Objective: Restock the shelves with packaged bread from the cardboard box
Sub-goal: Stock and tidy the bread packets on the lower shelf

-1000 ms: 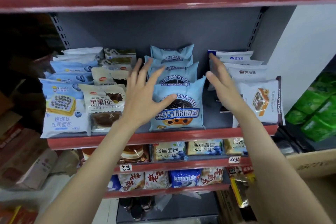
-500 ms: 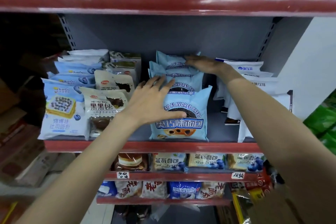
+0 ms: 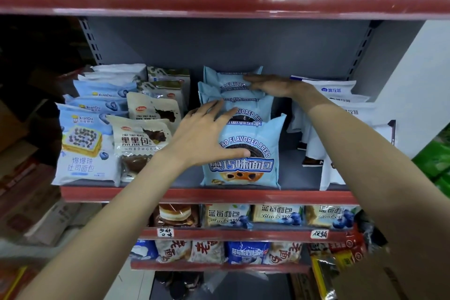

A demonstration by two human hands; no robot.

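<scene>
Along the left end of the shelf (image 3: 207,195), pale blue XianDu toast packs (image 3: 84,151) stand in a row running from the front edge back toward the grey rear panel, and just to their right a row of cream packs with black lettering and a dark chocolate picture (image 3: 142,143) does the same. Next comes the row of light blue cocoa-flavoured bread packs (image 3: 246,170), standing upright one behind another near the middle of the shelf, the front one right at the red front lip. The left hand (image 3: 207,136) lies flat against the upper left of the front blue pack, fingers straight and spread, the fingertips reaching over its top edge onto the pack behind, the thumb stretched across the printed face; it grips nothing. The right hand (image 3: 270,85) reaches deeper, to the rear of the same row, its fingers straight and together, resting on the top of the rearmost packs near the back panel, holding nothing. A bare strip of shelf separates this row from the white packs with blue print (image 3: 341,105) at the right end, which are partly hidden behind the right forearm. Below the front lip, a lower shelf (image 3: 243,234) carries blueberry bread packs (image 3: 277,213) and two handwritten white tags, and a still lower one holds more wrapped bread. The cardboard box is not clearly seen
</scene>
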